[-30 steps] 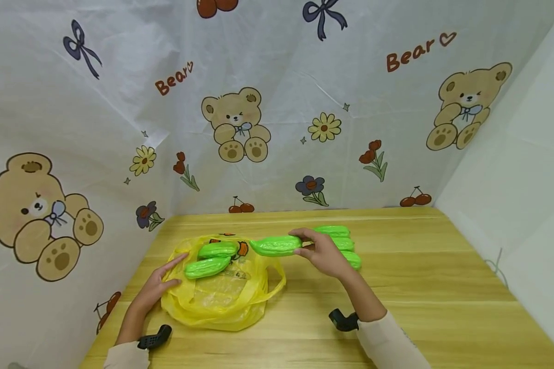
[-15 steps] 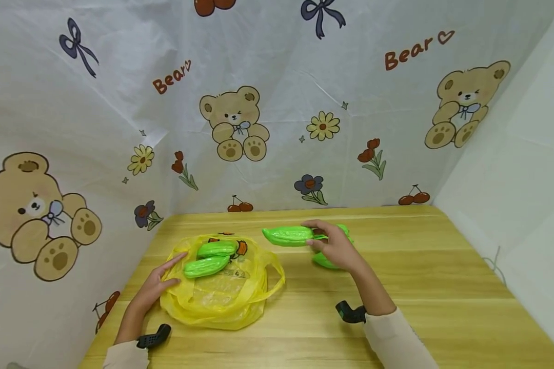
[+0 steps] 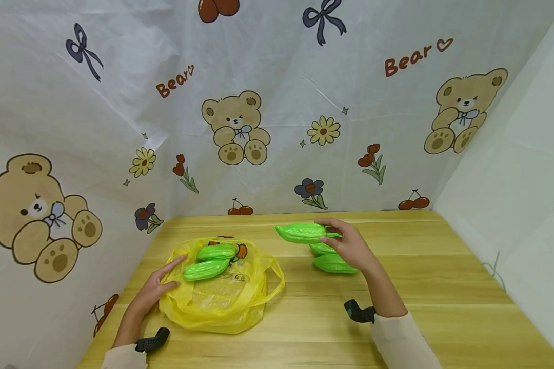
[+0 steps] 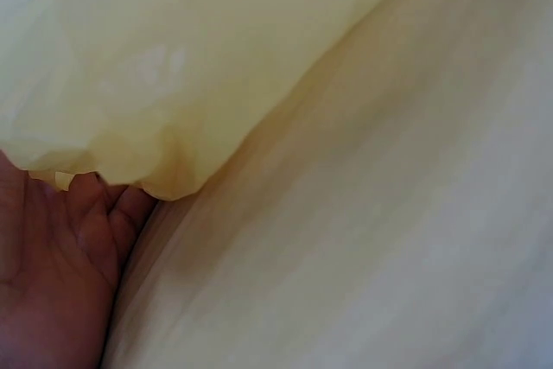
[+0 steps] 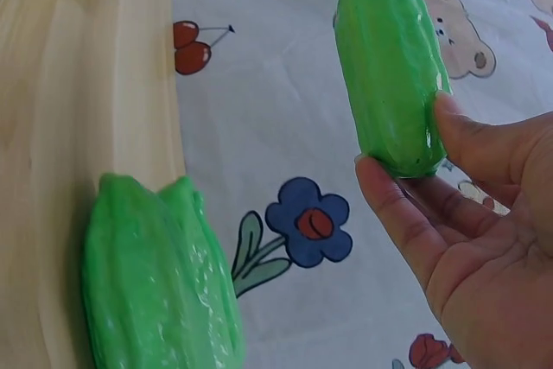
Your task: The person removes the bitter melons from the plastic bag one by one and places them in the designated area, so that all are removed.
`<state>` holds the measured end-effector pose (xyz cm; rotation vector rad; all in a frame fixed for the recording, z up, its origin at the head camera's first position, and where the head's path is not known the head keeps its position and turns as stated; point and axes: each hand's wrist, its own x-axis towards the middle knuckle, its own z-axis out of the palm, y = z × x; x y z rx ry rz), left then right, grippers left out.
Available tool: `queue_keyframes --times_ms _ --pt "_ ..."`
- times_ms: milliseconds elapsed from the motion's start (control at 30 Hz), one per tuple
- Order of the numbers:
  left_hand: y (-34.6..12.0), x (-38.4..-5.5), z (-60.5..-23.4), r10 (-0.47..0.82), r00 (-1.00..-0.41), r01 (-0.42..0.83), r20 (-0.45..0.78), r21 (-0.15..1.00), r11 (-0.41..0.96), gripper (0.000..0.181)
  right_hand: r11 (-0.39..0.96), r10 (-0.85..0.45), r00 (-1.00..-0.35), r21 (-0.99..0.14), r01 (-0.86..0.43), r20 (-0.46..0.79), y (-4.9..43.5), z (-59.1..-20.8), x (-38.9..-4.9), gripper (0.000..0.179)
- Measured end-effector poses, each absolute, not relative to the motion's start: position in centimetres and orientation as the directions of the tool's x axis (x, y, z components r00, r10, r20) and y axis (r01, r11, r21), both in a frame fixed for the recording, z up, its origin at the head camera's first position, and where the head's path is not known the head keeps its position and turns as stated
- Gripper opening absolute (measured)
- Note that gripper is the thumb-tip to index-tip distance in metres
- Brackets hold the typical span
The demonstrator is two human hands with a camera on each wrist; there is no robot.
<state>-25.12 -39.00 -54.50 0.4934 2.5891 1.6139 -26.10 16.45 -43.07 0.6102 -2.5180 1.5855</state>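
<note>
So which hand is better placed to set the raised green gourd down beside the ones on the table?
Probably the right hand: it holds the raised gourd, close to the gourds on the table. The left hand is across the yellow bag from them.

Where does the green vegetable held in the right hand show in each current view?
Head: the green vegetable is a little right of centre, in the lower half, held by the right hand.
Left wrist: not in the picture.
Right wrist: upper right, nearly upright.
Shared landmark: the yellow bag, left of centre in head, upper left in left wrist, at the top edge in right wrist.
</note>
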Motion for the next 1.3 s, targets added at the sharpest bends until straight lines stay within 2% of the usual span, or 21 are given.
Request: queue_keyframes --times_ms 600,1300 --pt "-38.9 -25.2 -54.6 0.295 -0.947 0.243 0.130 0.890 0.387 0.065 0.399 -0.168 -0.940 -0.852 -0.340 0.296 22.6 -42.3 -25.9 0.044" --pt "-38.8 -25.0 -54.4 0.302 -0.943 0.258 0.144 0.888 0.382 0.064 0.449 -0.061 -0.941 -0.832 -0.325 0.334 27.2 -43.3 -25.8 0.044"
